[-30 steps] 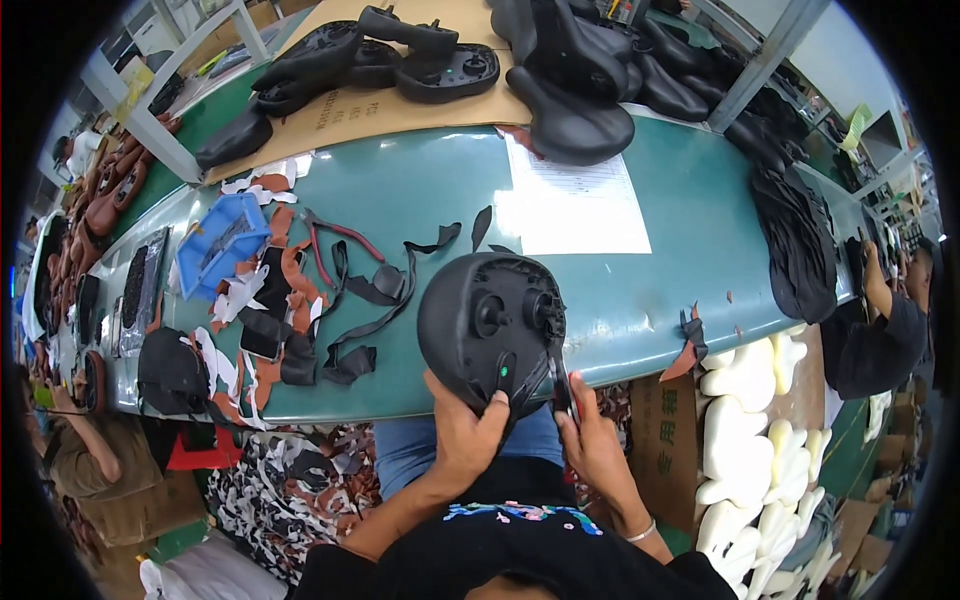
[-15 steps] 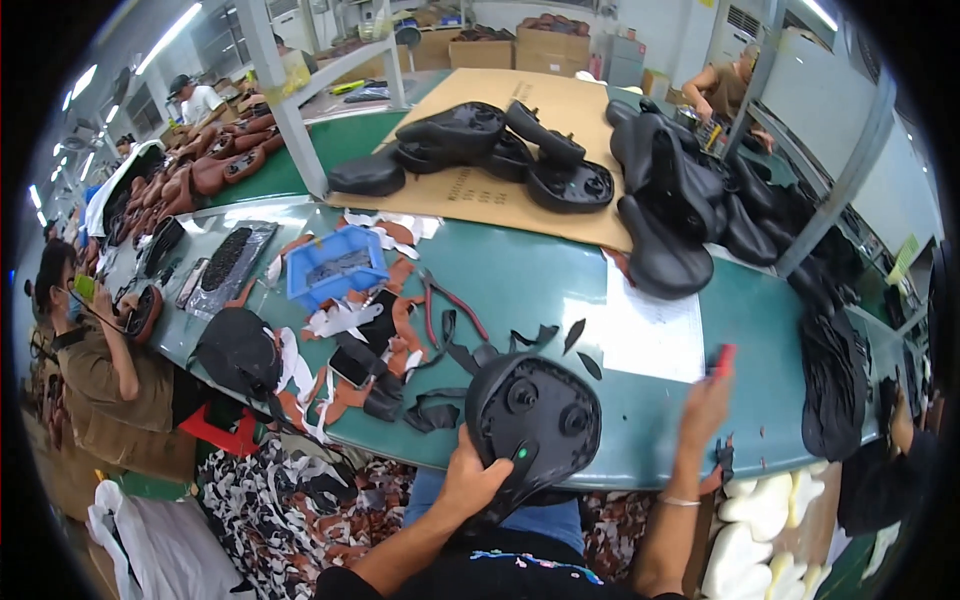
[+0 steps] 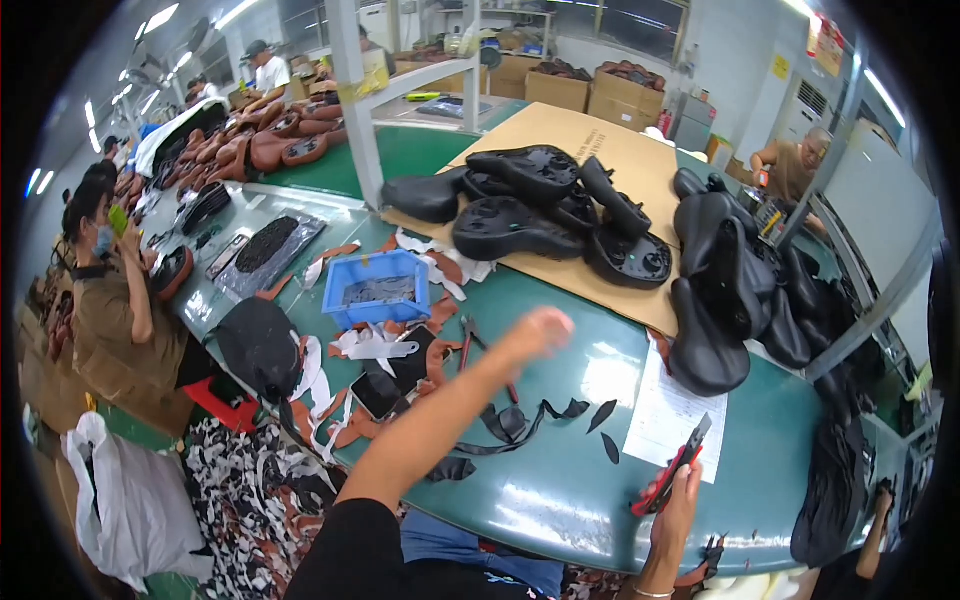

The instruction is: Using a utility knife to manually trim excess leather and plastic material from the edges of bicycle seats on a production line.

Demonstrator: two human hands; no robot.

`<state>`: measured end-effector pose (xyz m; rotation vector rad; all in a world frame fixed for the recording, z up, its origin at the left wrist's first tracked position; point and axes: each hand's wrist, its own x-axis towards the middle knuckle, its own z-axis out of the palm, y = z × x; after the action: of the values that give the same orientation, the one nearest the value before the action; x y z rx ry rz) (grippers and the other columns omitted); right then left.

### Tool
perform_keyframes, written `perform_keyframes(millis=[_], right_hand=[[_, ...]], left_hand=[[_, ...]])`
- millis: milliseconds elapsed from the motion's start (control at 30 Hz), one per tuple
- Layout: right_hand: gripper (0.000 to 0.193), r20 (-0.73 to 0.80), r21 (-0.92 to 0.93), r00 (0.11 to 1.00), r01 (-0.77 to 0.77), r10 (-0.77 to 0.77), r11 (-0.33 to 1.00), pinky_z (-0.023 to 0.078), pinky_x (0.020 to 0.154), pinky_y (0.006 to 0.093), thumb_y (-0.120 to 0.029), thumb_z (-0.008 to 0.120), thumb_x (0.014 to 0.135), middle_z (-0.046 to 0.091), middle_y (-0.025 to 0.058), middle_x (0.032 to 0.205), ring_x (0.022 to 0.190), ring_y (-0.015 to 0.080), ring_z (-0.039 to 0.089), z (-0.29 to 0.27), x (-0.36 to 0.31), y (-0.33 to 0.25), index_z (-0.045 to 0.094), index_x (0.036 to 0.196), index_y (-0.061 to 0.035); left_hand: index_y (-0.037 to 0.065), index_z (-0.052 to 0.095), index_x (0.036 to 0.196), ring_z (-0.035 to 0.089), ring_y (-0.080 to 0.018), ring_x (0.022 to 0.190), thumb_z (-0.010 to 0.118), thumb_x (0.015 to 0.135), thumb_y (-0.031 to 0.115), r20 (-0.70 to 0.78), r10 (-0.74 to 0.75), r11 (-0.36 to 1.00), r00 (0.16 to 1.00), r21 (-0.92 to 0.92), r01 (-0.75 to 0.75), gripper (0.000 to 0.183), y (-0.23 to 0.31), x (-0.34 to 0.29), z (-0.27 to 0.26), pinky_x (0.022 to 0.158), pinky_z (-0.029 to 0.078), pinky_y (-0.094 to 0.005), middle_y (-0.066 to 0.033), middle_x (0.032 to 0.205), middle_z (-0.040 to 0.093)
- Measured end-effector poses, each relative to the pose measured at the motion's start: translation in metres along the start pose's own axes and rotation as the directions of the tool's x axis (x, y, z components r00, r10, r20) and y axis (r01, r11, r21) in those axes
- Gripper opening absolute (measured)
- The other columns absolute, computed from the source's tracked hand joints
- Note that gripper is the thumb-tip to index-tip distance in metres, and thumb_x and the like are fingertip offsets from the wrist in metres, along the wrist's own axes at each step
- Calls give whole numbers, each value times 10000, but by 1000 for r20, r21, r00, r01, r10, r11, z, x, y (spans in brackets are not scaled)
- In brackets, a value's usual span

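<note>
My left hand (image 3: 541, 334) is stretched out over the table, blurred by motion, so its fingers cannot be made out. Just beyond it, a black bicycle saddle (image 3: 512, 230) rests on the cardboard sheet (image 3: 655, 165) among several other black saddles, some showing their undersides. Wrapped in my right hand (image 3: 678, 510) is a red and black utility knife (image 3: 664, 484), its blade extended and pointing away from me. Beneath the blade lies a white printed sheet (image 3: 652, 420).
A blue bin (image 3: 375, 275) of dark pieces, pliers (image 3: 468, 345), a phone (image 3: 377, 394) and leather scraps lie left. Black saddles (image 3: 708, 350) are heaped right, beside a metal post (image 3: 880, 305). Co-workers (image 3: 115, 300) sit around. Scraps cover the floor (image 3: 250, 500).
The saddle has left my left hand and now sits with the others on the cardboard. My left arm has extended forward. The knife in my right hand now shows its blade.
</note>
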<state>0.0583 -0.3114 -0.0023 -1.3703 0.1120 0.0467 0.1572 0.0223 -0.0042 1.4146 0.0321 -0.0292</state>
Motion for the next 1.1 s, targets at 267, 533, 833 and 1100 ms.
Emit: perform_keyframes(millis=[267, 533, 833, 1100], right_hand=[[400, 456, -75, 818, -357, 351, 931, 375, 403, 267, -363, 429, 965, 546, 57, 581, 419, 150, 477, 96, -40, 21, 552, 789, -26], [336, 648, -67, 621, -529, 440, 846, 513, 632, 306, -57, 332, 835, 605, 146, 816, 692, 227, 607, 133, -90, 26, 468, 1121, 53], [330, 695, -362, 584, -221, 420, 906, 444, 471, 276, -124, 334, 763, 601, 166, 704, 489, 206, 515, 132, -96, 37, 492, 1004, 36], [321, 584, -509, 736, 2, 344, 861, 351, 486, 230, -326, 472, 942, 585, 53, 735, 531, 84, 429, 99, -55, 15, 544, 909, -15]], left_hand=[[1, 542, 985, 587, -117, 804, 475, 945, 449, 123, 27, 990, 992, 132, -44, 454, -24, -155, 102, 742, 475, -273, -71, 809, 608], [11, 552, 722, 540, -123, 672, 387, 943, 555, -259, -174, 959, 950, -263, 103, 610, 1, -204, 68, 641, 445, -278, -72, 756, 602], [9, 548, 695, 514, -136, 638, 366, 963, 522, -393, 113, 973, 913, -144, -183, 607, -15, -197, 44, 657, 431, -277, -51, 678, 581], [12, 567, 800, 572, -169, 786, 410, 958, 492, -392, 231, 973, 891, 65, -224, 530, -44, -173, -3, 762, 451, -319, -80, 735, 577]])
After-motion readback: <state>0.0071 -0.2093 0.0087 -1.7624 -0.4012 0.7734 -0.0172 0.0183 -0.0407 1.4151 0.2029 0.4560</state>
